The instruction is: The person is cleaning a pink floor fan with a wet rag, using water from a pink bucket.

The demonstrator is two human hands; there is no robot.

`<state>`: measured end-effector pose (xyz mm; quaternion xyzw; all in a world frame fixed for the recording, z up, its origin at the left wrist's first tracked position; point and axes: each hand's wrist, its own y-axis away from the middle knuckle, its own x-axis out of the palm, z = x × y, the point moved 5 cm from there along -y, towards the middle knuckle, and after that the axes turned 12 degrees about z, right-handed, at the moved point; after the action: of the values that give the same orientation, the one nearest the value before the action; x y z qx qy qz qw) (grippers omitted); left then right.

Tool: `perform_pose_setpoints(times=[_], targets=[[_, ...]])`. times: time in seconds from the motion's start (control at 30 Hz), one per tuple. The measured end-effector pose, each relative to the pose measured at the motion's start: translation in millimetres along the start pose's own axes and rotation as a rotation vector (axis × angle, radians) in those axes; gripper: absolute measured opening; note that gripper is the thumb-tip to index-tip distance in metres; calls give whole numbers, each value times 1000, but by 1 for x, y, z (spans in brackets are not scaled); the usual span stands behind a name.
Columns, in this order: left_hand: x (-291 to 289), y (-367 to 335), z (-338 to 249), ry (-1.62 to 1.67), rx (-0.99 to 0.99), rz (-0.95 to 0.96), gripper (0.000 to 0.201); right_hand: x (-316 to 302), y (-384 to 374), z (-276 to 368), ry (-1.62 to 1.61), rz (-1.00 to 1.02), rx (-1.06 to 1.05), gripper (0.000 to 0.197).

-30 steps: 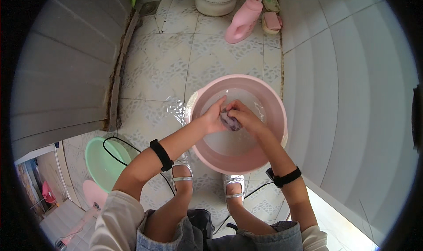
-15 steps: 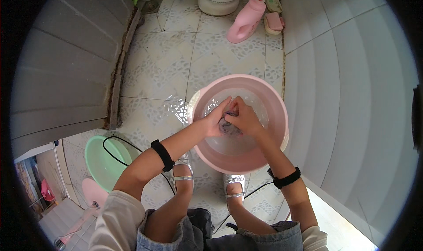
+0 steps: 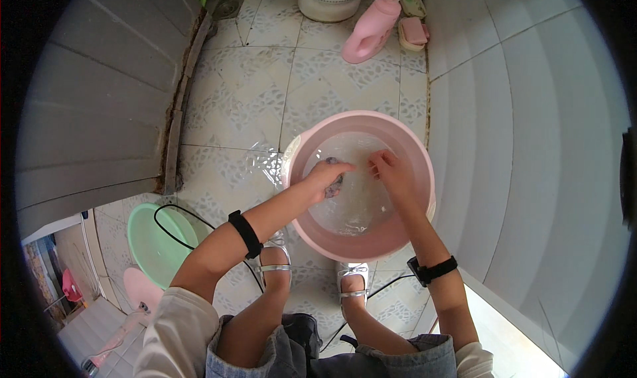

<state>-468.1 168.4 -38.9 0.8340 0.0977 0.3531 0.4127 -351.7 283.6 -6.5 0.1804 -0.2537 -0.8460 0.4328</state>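
A pink basin (image 3: 426,172) holding cloudy water stands on the floor in front of my feet. My left hand (image 3: 325,177) is inside it on the left, closed around a small, wet, bunched grey cloth (image 3: 334,187). Most of the cloth hides behind my fingers and palm, so its exact kind cannot be made out. Across the water, my right hand (image 3: 388,168) hovers over the basin's right half. Its fingers are loosely bent and a little apart, with nothing seen in them.
Beyond the basin lie a pink jug-shaped bottle (image 3: 373,30) and a pink soap bar (image 3: 415,30) in a dish. A green basin (image 3: 147,235) sits at the left, with a black cable (image 3: 178,207) across it. A tiled wall (image 3: 491,132) rises at right.
My right hand has let go of the grey cloth and moved right, apart from my left hand. The left hand has shifted slightly left with the cloth and turned over it.
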Motion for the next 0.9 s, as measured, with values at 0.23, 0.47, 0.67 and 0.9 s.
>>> perform_pose_setpoints(times=[0.23,0.47,0.67,0.9], targets=[[-5,1,-6,-123,240,-91,15,42,-3,-15,-253,110,134,28],[9,-1,-4,-229,508,-171,36,62,11,-4,-831,201,302,43],[36,3,-21,-739,731,-209,46,84,12,4,-1269,371,151,51],[56,20,-33,-1878,682,-362,43,40,15,8,-890,249,16,43]])
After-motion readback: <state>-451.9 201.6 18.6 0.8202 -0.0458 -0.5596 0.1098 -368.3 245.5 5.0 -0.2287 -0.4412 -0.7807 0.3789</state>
